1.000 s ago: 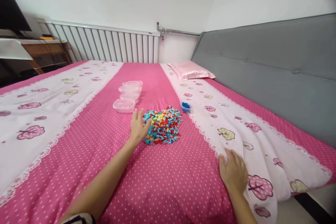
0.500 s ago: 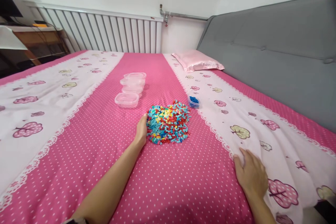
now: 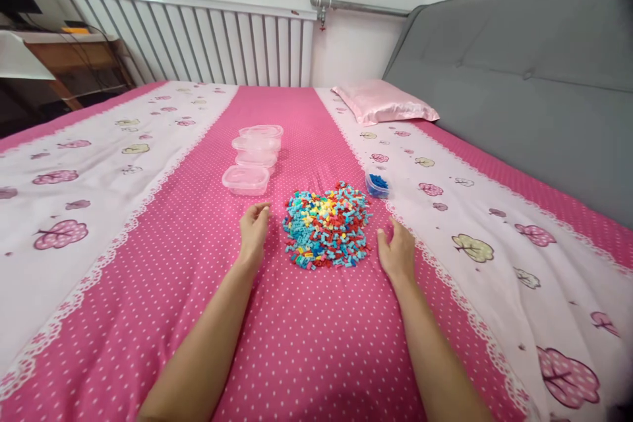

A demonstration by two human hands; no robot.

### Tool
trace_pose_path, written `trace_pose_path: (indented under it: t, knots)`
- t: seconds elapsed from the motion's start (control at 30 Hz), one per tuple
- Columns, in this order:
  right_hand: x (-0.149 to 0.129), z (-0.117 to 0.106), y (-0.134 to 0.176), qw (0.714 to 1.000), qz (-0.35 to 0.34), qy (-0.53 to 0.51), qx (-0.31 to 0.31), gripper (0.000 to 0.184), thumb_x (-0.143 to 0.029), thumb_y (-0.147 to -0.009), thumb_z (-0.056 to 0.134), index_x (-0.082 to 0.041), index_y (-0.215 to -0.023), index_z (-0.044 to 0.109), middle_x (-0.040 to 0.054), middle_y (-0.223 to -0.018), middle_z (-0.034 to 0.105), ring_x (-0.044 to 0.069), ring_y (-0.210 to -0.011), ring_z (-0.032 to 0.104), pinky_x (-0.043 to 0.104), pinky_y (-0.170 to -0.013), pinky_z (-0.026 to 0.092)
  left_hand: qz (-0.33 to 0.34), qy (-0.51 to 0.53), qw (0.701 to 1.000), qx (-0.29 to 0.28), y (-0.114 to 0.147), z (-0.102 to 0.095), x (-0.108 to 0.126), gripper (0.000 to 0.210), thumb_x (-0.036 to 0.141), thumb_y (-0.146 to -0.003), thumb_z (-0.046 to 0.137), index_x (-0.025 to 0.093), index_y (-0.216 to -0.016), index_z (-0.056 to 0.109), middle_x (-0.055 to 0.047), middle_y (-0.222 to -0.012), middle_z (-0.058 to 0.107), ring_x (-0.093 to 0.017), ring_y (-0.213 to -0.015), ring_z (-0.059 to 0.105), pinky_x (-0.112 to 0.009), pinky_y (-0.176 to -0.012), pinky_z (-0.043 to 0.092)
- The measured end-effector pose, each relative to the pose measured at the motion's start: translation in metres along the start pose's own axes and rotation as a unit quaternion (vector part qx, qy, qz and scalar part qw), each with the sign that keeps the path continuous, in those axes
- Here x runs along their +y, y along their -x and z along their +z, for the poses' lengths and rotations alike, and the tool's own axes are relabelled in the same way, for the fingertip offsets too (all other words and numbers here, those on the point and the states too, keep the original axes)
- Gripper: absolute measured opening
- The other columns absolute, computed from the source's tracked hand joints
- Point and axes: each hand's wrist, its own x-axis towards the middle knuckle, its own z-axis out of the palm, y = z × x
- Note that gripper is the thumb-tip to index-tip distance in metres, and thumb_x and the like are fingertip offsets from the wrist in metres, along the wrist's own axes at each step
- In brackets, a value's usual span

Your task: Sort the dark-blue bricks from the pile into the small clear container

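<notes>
A pile of small toy bricks (image 3: 324, 227), mostly light blue and red with some yellow and green, lies on the pink dotted part of the bedspread (image 3: 306, 330). Just left of it, apart from the bricks, is my left hand (image 3: 253, 232), its fingers loosely bent and nothing visible in them. On the pile's other side my right hand (image 3: 398, 249) is held with thumb and fingers apart, empty. Beyond that hand a small clear tub (image 3: 378, 186) holds dark blue bricks (image 3: 378, 180).
Several clear plastic tubs (image 3: 246, 180) stand in a row behind my left hand. A pink pillow (image 3: 383, 102) rests against the grey headboard (image 3: 524, 66). A white radiator (image 3: 212, 39) runs along the far wall, and a desk (image 3: 69, 56) stands at the far left.
My left hand has drawn back leftward from the edge of the pile. My right hand has come in from the right side of the bed to beside the pile. The view has shifted slightly.
</notes>
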Motion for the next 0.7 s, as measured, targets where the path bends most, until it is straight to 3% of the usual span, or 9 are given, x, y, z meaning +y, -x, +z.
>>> trace_pose_path:
  t: [0.13,0.3,0.5,0.7]
  knots:
    - [0.015,0.012,0.014,0.999,-0.015,0.019,-0.037,0.047,-0.035,-0.084,0.036,-0.006,-0.117,0.052,0.017,-0.113,0.057,0.026,-0.106,0.048,0.042,-0.094,0.035,0.06,-0.096,0.992,-0.063,0.001,0.002,-0.004,0.024,0.023,-0.069,0.052,0.018,-0.089,0.065,-0.005,-0.08,0.065,-0.017,-0.073,0.059,-0.031,-0.072,0.046]
    - [0.021,0.008,0.016,0.998,-0.041,0.005,-0.048,0.041,-0.033,-0.083,0.038,-0.009,-0.11,0.057,0.014,-0.112,0.058,0.024,-0.105,0.048,0.04,-0.095,0.034,0.129,-0.207,0.965,-0.097,0.005,0.01,0.0,0.025,0.021,-0.071,0.051,0.02,-0.088,0.069,-0.007,-0.085,0.064,-0.023,-0.082,0.057,-0.037,-0.082,0.042]
    - [0.022,0.009,0.015,0.998,-0.031,-0.004,-0.05,0.04,-0.032,-0.083,0.039,-0.009,-0.11,0.058,0.0132,-0.112,0.059,0.024,-0.106,0.048,0.039,-0.096,0.034,0.146,-0.273,0.945,-0.109,0.005,0.013,0.002,0.03,0.021,-0.071,0.049,0.019,-0.093,0.069,-0.008,-0.084,0.064,-0.023,-0.079,0.057,-0.035,-0.077,0.044]
    - [0.022,0.009,0.015,0.999,-0.028,-0.014,-0.045,0.039,-0.032,-0.082,0.04,-0.011,-0.109,0.059,0.0127,-0.112,0.059,0.023,-0.105,0.048,0.039,-0.096,0.034,0.136,-0.283,0.944,-0.104,0.003,0.015,0.002,0.029,0.019,-0.067,0.051,0.02,-0.089,0.07,-0.006,-0.081,0.066,-0.022,-0.075,0.058,-0.033,-0.074,0.044]
